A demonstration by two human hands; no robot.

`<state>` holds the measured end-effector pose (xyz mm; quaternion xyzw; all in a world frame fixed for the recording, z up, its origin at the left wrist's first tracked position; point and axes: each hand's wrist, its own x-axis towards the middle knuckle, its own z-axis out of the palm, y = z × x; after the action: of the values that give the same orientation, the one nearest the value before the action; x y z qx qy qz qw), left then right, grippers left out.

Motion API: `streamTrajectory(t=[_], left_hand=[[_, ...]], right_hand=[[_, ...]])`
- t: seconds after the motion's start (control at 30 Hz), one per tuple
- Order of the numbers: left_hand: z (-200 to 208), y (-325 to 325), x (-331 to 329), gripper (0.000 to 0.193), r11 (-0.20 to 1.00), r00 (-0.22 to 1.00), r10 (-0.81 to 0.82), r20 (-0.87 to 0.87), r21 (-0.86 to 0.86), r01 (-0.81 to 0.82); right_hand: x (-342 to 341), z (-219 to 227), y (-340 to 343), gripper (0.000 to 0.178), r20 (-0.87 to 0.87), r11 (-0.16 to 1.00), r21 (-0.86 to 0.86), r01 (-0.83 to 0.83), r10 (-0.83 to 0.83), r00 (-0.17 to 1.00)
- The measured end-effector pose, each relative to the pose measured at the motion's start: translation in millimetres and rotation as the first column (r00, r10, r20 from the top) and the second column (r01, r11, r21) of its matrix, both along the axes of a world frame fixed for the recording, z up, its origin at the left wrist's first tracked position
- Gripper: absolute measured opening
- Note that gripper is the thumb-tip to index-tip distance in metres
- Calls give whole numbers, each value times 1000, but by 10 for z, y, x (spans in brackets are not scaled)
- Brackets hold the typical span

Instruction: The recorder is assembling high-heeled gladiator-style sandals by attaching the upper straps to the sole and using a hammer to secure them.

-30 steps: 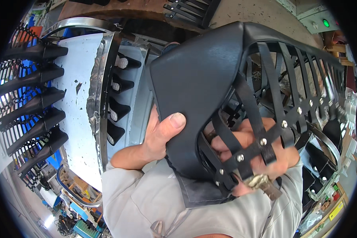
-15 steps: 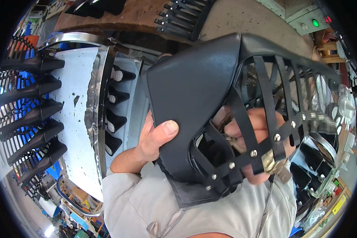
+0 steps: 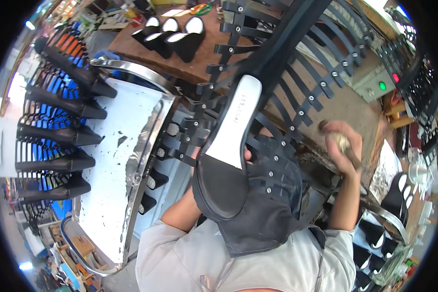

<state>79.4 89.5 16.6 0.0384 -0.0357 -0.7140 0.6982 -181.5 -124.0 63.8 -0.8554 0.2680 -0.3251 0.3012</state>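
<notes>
A tall black strappy gladiator sandal (image 3: 223, 182) hangs in front of me with its straps spread apart. Its insole is white toward the heel and black toward the toe; studs line the strap ends. My left hand (image 3: 248, 155) grips it from behind, mostly hidden by the shoe, with only bits of finger showing. Off to the right, my right hand (image 3: 344, 143) is closed round a short tan-and-dark tool (image 3: 342, 143), whose kind I cannot make out. It is apart from the sandal.
Several black strappy shoes (image 3: 58, 136) line the left side of a white tray rack (image 3: 107, 170). Wedge-shaped black pieces with white tops (image 3: 185, 41) stand on the brown bench (image 3: 131, 41). A box with a green light (image 3: 374, 85) is at the right. More shoe parts (image 3: 374, 233) lie lower right.
The sandal has swung round and opened out, so its insole now faces up. My right hand has left the straps and moved right, now with a tool in it.
</notes>
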Motion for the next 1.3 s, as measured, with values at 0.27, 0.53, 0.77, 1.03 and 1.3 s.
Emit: streamTrajectory(t=[0.27, 0.53, 0.77, 1.03, 1.3], left_hand=[[229, 160, -219, 76, 994, 987, -103, -123, -35, 100], [315, 202, -198, 86, 958, 961, -274, -40, 70, 277], [327, 158, -230, 88, 935, 910, -338, -241, 27, 354], [307, 166, -238, 90, 935, 840, -334, -429, -38, 352], [293, 325, -126, 92, 965, 967, 244, 75, 84, -250]], right_hand=[[-495, -1006, -1215, 26, -490, 839, -539, 69, -379, 785], [-198, -803, -720, 36, -266, 915, -333, 228, -323, 908], [40, -830, -346, 49, -46, 972, 137, 191, -187, 981], [491, -892, -108, 64, 321, 825, 556, -104, -98, 942], [742, -1005, 318, 95, 683, 562, 670, -485, -210, 700]])
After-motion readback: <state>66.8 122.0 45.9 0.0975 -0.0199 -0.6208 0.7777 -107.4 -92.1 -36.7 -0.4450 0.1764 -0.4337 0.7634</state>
